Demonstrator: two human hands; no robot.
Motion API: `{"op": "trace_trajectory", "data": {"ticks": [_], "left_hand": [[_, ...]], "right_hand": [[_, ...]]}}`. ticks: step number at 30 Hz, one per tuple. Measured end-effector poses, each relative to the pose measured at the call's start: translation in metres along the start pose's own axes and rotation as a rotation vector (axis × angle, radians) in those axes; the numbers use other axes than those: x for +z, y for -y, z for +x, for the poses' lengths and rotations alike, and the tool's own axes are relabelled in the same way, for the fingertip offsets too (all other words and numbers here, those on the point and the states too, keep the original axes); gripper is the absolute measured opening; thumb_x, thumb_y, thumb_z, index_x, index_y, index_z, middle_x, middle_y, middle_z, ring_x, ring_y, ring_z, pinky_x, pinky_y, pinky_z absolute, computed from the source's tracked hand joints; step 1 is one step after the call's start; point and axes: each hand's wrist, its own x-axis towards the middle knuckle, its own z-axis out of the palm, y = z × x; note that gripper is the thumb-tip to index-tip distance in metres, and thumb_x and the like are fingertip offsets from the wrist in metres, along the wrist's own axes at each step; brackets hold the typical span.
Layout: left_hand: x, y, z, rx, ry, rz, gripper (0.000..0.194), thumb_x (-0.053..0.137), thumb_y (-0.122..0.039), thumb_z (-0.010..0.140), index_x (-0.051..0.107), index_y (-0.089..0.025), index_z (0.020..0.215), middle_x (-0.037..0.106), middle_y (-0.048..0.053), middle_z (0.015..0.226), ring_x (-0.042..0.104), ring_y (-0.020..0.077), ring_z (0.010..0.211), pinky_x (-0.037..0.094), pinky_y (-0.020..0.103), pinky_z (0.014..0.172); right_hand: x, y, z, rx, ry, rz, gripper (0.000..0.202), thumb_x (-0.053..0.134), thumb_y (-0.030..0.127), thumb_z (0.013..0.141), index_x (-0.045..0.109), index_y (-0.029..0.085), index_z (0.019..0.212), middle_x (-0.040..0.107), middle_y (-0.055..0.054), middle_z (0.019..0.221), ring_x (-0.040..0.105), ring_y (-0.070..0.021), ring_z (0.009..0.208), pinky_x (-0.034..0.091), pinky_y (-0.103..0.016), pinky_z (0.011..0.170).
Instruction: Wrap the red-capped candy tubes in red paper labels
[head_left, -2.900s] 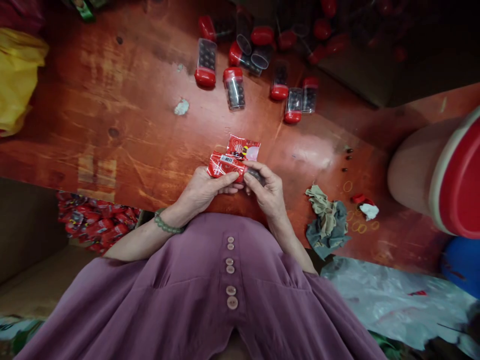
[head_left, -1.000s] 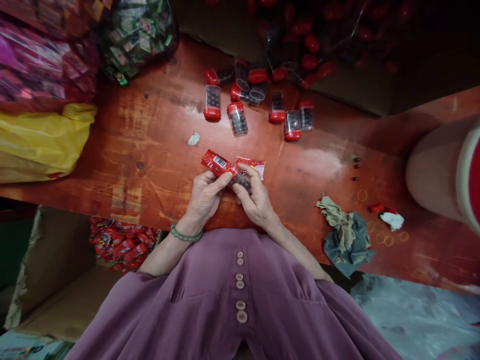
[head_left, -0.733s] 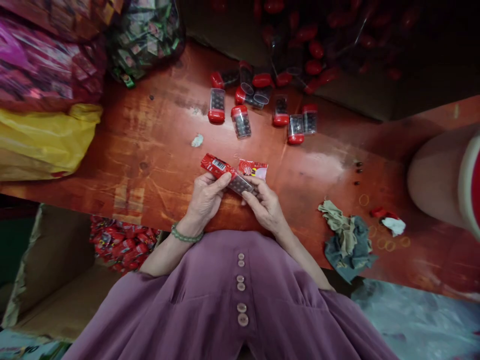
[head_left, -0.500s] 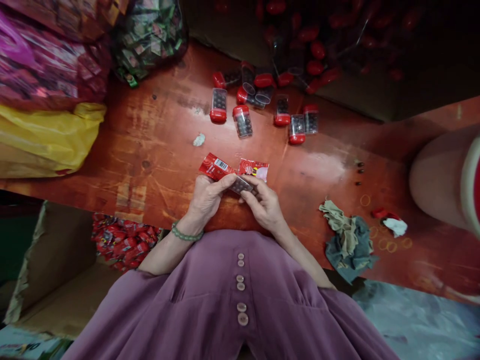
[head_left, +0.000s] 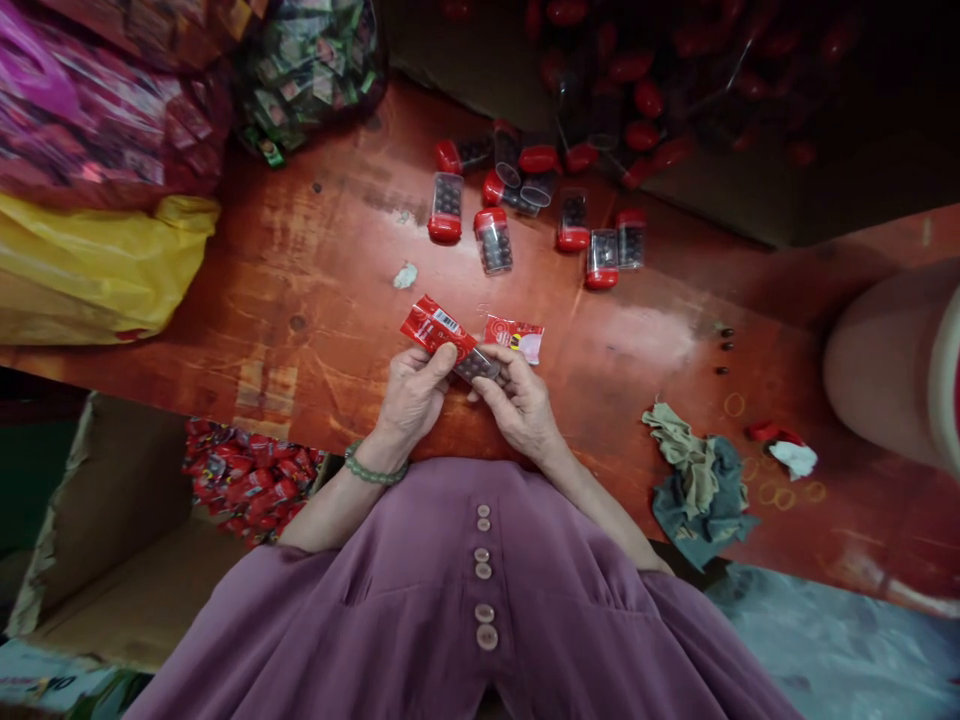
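Between my hands is a clear container of dark balls (head_left: 478, 366), its left part inside a red wrapper (head_left: 435, 326) with a barcode. My left hand (head_left: 415, 394) pinches the wrapper, thumb on top. My right hand (head_left: 520, 402) grips the clear end of the container with thumb and fingers. Just beyond my right fingers a flat red wrapper (head_left: 511, 336) lies on the table. Farther back, several clear containers with red caps, such as one standing out at the front (head_left: 493, 242), lie on the wooden table (head_left: 330, 260).
Bags of wrapped packets (head_left: 307, 75) and a yellow bag (head_left: 97, 265) are at the left. A carton (head_left: 112, 530) with red packets (head_left: 251, 480) is below the table edge. At the right are crumpled cloths (head_left: 701, 485), rubber bands and a pale bucket (head_left: 885, 365).
The red wrapper now covers more of the container, and less of the clear part shows. My left thumb has shifted slightly left and toward the table's back. The whole view has shifted slightly.
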Motion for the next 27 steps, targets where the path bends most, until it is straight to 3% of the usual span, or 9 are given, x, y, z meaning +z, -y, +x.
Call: {"op": "trace_trajectory", "data": {"ticks": [5, 11, 13, 19, 25, 27], "left_hand": [[-0.004, 0.002, -0.005, 0.007, -0.002, 0.097, 0.027, 0.086, -0.04, 0.066, 0.075, -0.016, 0.071, 0.075, 0.002, 0.073, 0.068, 0.0129, 0.064, 0.055, 0.025, 0.068], [-0.001, -0.011, -0.007, 0.02, -0.026, -0.022, 0.038, 0.09, -0.045, 0.058, 0.078, -0.02, 0.084, 0.079, 0.007, 0.091, 0.073, 0.0209, 0.083, 0.058, 0.032, 0.078], [-0.001, -0.012, -0.006, 0.013, -0.048, -0.044, 0.036, 0.09, -0.046, 0.057, 0.077, -0.02, 0.079, 0.079, 0.006, 0.085, 0.073, 0.019, 0.078, 0.057, 0.031, 0.077], [-0.001, -0.007, -0.003, 0.006, -0.135, -0.027, 0.035, 0.094, -0.037, 0.049, 0.074, -0.017, 0.069, 0.074, 0.0, 0.069, 0.065, 0.0106, 0.061, 0.054, 0.023, 0.067], [-0.003, -0.004, -0.005, -0.024, -0.049, -0.01, 0.038, 0.09, -0.042, 0.057, 0.076, -0.017, 0.082, 0.077, 0.005, 0.083, 0.067, 0.0156, 0.069, 0.052, 0.027, 0.061], [-0.006, -0.002, -0.007, -0.044, 0.011, 0.019, 0.036, 0.089, -0.043, 0.06, 0.075, -0.016, 0.078, 0.074, 0.004, 0.076, 0.064, 0.0135, 0.062, 0.051, 0.026, 0.059]], "right_hand": [[0.0, -0.003, 0.0, 0.022, 0.007, 0.127, 0.026, 0.057, 0.036, 0.095, 0.047, 0.028, 0.117, 0.067, 0.001, 0.1, 0.068, -0.0091, 0.068, 0.061, -0.029, 0.071], [0.008, 0.002, 0.0, 0.059, 0.043, 0.123, 0.026, 0.058, 0.04, 0.094, 0.049, 0.026, 0.114, 0.069, -0.001, 0.099, 0.07, -0.0107, 0.07, 0.062, -0.03, 0.071], [0.009, 0.001, -0.001, 0.066, 0.043, 0.145, 0.026, 0.058, 0.041, 0.094, 0.049, 0.025, 0.113, 0.069, 0.0, 0.097, 0.069, -0.0099, 0.067, 0.061, -0.029, 0.07], [0.008, -0.006, -0.001, -0.102, -0.021, -0.166, 0.027, 0.056, 0.038, 0.096, 0.052, 0.026, 0.12, 0.069, -0.003, 0.1, 0.069, -0.0123, 0.073, 0.06, -0.031, 0.072], [0.009, -0.004, 0.004, 0.0, 0.028, 0.08, 0.036, 0.06, 0.04, 0.093, 0.046, 0.029, 0.124, 0.064, -0.006, 0.127, 0.068, -0.0092, 0.073, 0.062, -0.028, 0.067], [0.007, -0.003, 0.006, 0.05, 0.058, 0.133, 0.04, 0.062, 0.041, 0.092, 0.044, 0.029, 0.125, 0.067, -0.004, 0.119, 0.068, -0.0094, 0.07, 0.061, -0.028, 0.066]]}}
